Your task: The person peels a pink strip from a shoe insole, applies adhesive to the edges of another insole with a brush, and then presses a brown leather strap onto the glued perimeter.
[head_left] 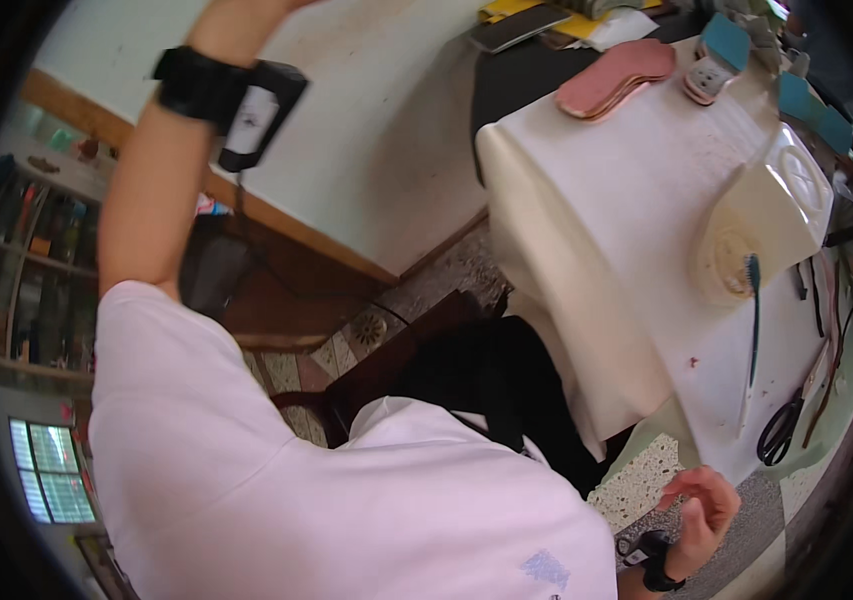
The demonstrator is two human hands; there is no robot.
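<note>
My right hand (703, 512) hangs beside the near corner of a white-covered table (626, 190), over the floor. Its fingers are loosely curved, with a gap to the thumb, and nothing shows between them. Raised along the wall, my left hand (251, 18) is mostly cut off by the top edge, so its fingers are hidden. On the tabletop a blue brush (754, 300) leans on a cut-open cream plastic jug (761, 215) with pale residue inside. Black-handled scissors (778, 430) lie at the edge near my right hand.
Stacked pink sole-shaped pieces (616, 78) and a teal-and-white block-like piece (716, 60) are at the table's far end. Dark strips (826, 320) lie along its right side. A wooden chair (396, 345) and a glass-fronted cabinet (41, 270) stand to the left.
</note>
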